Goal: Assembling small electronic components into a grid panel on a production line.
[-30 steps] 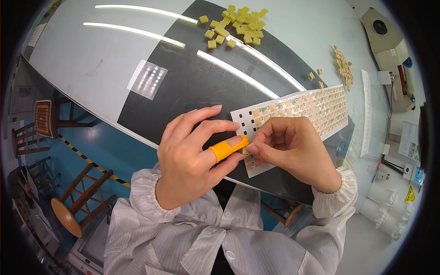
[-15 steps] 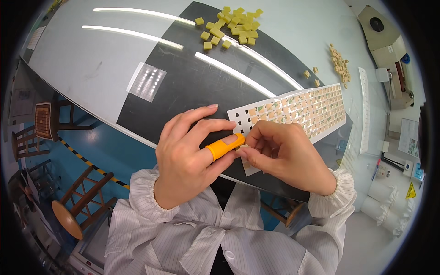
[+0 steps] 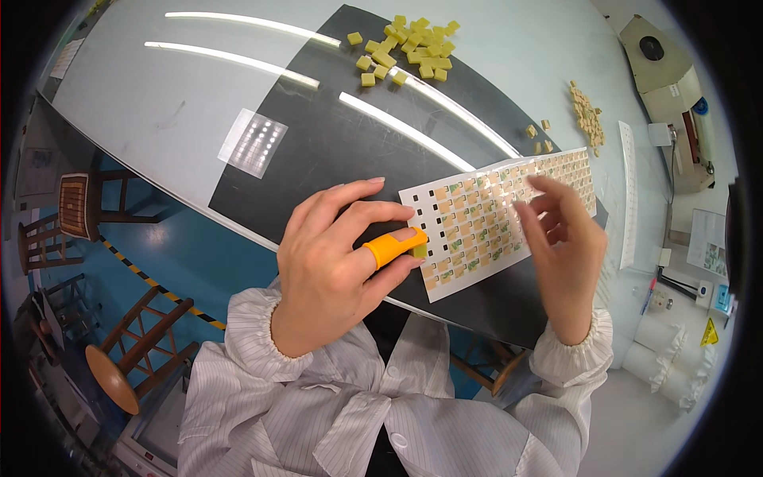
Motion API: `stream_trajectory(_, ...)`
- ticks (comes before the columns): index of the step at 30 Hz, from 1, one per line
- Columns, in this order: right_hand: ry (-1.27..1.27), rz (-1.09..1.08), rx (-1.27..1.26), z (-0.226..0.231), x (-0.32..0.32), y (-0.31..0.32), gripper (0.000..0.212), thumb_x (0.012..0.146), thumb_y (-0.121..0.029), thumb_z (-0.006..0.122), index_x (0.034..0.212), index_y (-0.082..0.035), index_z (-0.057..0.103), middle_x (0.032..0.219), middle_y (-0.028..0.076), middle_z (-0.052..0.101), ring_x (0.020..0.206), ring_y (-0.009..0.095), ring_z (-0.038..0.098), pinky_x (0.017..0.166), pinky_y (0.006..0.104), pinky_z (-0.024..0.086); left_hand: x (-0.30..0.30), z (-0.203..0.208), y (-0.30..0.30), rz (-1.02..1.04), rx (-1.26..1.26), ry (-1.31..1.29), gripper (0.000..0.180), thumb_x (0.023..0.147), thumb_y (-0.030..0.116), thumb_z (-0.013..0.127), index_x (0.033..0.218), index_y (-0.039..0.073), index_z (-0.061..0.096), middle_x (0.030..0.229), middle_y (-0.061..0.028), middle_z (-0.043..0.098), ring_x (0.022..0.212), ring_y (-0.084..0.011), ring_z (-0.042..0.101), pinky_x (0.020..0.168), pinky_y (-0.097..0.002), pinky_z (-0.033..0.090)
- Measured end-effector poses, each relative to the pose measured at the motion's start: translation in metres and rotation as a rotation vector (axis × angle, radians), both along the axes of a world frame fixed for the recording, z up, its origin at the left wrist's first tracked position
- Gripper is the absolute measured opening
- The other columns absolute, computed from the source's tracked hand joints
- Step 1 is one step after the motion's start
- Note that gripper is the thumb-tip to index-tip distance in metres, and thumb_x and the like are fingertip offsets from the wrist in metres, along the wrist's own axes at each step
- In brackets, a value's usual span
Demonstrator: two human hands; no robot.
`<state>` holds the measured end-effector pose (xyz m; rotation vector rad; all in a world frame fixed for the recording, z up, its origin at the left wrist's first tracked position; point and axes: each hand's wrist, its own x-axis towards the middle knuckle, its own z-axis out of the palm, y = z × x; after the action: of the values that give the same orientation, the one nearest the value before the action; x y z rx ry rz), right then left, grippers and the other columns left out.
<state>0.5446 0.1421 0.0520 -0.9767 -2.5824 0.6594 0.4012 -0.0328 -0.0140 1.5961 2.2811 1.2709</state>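
Our right hand point(image 3: 569, 245) has come off the yellow block point(image 3: 420, 250), its grip parted above the label sheet point(image 3: 474, 253) — so our left hand point(image 3: 334, 258) alone now pinches the block at the sheet's left edge, leaving the right apparently free.

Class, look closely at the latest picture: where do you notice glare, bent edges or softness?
Head view: long white light streaks reflect off the dark surface; head view: bright spots in rows on the small glossy sheet; head view: the edge of the table bows, fisheye style, with black corners; head view: fingertips of the right hand seem slightly soft.
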Motion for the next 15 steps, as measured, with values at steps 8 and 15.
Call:
stream_trajectory(8,-0.004,0.428,-0.194,-0.017,0.005,-0.037,0.016,0.077,0.001,0.075,0.092,-0.001,0.068,0.081,0.007,0.061,0.061,0.014,0.06,0.054,0.0241,0.047,0.0,0.003,0.001,-0.013,-0.009,0.02,0.027,0.062,0.015,0.083,0.089,0.013,0.077,0.105,0.0012,0.069,0.113,-0.0257,0.057,0.093,-0.0409,0.043)
stream_trajectory(15,0.004,0.414,-0.19,-0.019,0.003,-0.041,0.015,0.076,0.002,0.075,0.09,-0.001,0.068,0.082,0.007,0.062,0.062,0.016,0.061,0.054,0.025,0.048,0.0,0.003,0.0,-0.008,-0.021,0.019,0.026,0.062,0.014,0.083,0.088,0.013,0.077,0.105,0.0014,0.069,0.114,-0.0255,0.057,0.093,-0.0406,0.043)
